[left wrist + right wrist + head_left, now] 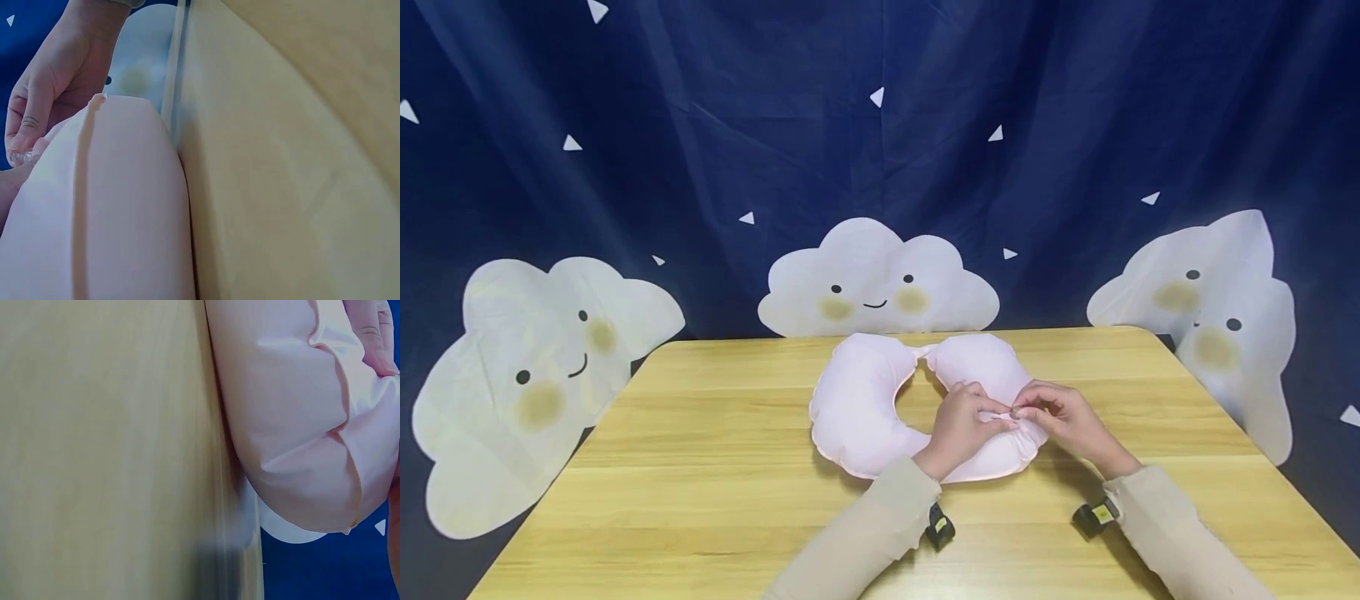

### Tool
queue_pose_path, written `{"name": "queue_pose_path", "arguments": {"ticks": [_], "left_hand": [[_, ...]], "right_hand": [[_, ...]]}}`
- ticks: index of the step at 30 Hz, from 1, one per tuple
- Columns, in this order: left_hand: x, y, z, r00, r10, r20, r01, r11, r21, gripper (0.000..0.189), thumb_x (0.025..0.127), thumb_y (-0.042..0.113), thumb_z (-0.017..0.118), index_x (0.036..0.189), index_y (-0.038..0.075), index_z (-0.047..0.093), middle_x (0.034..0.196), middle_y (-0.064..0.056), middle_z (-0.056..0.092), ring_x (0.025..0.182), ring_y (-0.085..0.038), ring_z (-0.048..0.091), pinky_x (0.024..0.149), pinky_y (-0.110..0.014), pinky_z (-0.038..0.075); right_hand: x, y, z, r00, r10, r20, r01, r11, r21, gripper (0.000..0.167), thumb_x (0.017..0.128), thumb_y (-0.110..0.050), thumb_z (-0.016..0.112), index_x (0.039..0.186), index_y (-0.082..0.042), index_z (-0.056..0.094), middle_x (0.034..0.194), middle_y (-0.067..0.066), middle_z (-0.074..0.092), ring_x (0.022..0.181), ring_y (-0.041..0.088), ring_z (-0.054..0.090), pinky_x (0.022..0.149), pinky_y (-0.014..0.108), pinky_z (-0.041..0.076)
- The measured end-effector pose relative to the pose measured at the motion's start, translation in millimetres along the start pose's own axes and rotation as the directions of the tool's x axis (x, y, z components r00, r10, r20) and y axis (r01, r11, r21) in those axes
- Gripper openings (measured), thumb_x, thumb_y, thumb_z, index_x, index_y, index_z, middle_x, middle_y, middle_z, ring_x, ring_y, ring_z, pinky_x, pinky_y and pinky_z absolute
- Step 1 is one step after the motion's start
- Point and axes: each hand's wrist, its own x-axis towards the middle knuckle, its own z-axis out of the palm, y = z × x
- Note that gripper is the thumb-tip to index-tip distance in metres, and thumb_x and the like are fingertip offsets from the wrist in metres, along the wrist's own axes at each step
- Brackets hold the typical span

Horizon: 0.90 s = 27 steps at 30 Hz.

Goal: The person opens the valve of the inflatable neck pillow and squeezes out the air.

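Observation:
A pale pink inflatable neck pillow point(857, 400), U-shaped and puffed up, lies on the table with its gap towards the back. My left hand point(962, 423) rests over its right arm and pinches the fabric beside a small clear plastic air valve point(22, 155). From the right, my right hand point(1070, 423) holds that valve between thumb and fingers. Creases run through the pillow's surface around the fingertips. In the right wrist view, the seam point(345, 394) looks puckered, and the valve is out of sight there.
The pillow sits near the back of a wood-grain table point(715, 467). Behind the table hangs a dark blue curtain point(820, 150) printed with smiling white clouds and small triangles. Each wrist carries a small black camera point(939, 527).

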Motion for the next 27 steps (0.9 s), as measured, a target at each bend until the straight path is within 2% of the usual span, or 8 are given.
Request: {"name": "queue_pose_path", "arguments": {"ticks": [8, 12, 16, 22, 27], "left_hand": [[-1.0, -1.5, 2.2, 1.000, 0.018, -0.021, -0.018, 1.000, 0.010, 0.018, 0.071, 0.027, 0.082, 0.084, 0.015, 0.078, 0.065, 0.008, 0.054, 0.068, -0.005, 0.045, 0.066, -0.013, 0.036], [-0.7, -1.7, 2.5, 1.000, 0.011, -0.021, -0.011, 1.000, -0.005, 0.018, 0.071, 0.026, 0.082, 0.084, 0.014, 0.078, 0.064, 0.007, 0.052, 0.068, -0.005, 0.044, 0.066, -0.013, 0.035], [-0.3, -1.8, 1.7, 1.000, 0.002, -0.024, -0.002, 1.000, -0.007, 0.017, 0.072, 0.027, 0.082, 0.083, 0.014, 0.078, 0.064, 0.007, 0.051, 0.068, -0.006, 0.044, 0.065, -0.013, 0.036], [-0.5, -1.6, 1.6, 1.000, -0.001, -0.030, 0.001, 1.000, -0.005, 0.016, 0.072, 0.027, 0.081, 0.082, 0.015, 0.078, 0.063, 0.008, 0.051, 0.068, -0.006, 0.045, 0.065, -0.013, 0.036], [-1.3, -2.1, 2.4, 0.999, 0.014, -0.045, -0.014, 1.000, 0.004, 0.016, 0.071, 0.027, 0.082, 0.081, 0.015, 0.078, 0.062, 0.009, 0.051, 0.067, -0.005, 0.045, 0.065, -0.012, 0.036]], "right_hand": [[2.2, -11, 3, 1.000, -0.014, -0.009, 0.014, 0.999, -0.033, 0.016, 0.079, 0.016, 0.064, 0.084, 0.000, 0.067, 0.077, 0.016, 0.063, 0.072, 0.005, 0.054, 0.057, 0.020, 0.042], [2.0, -6, 2, 1.000, -0.017, -0.012, 0.017, 0.998, -0.055, 0.027, 0.075, 0.020, 0.064, 0.083, -0.006, 0.068, 0.077, 0.006, 0.065, 0.071, 0.006, 0.053, 0.057, 0.021, 0.041], [2.0, -2, 1, 1.000, -0.013, -0.010, 0.012, 0.999, -0.051, 0.030, 0.077, 0.016, 0.065, 0.085, -0.012, 0.068, 0.078, 0.000, 0.065, 0.070, 0.006, 0.053, 0.057, 0.021, 0.041], [2.4, -5, 3, 1.000, 0.008, -0.028, -0.010, 0.998, -0.066, 0.026, 0.076, 0.016, 0.066, 0.083, -0.009, 0.068, 0.075, 0.002, 0.063, 0.068, 0.006, 0.052, 0.056, 0.020, 0.041], [6.1, -26, 5, 0.999, 0.027, -0.040, -0.029, 0.998, -0.063, 0.018, 0.077, 0.017, 0.066, 0.081, -0.001, 0.066, 0.072, 0.008, 0.061, 0.067, 0.005, 0.052, 0.057, 0.019, 0.042]]}}
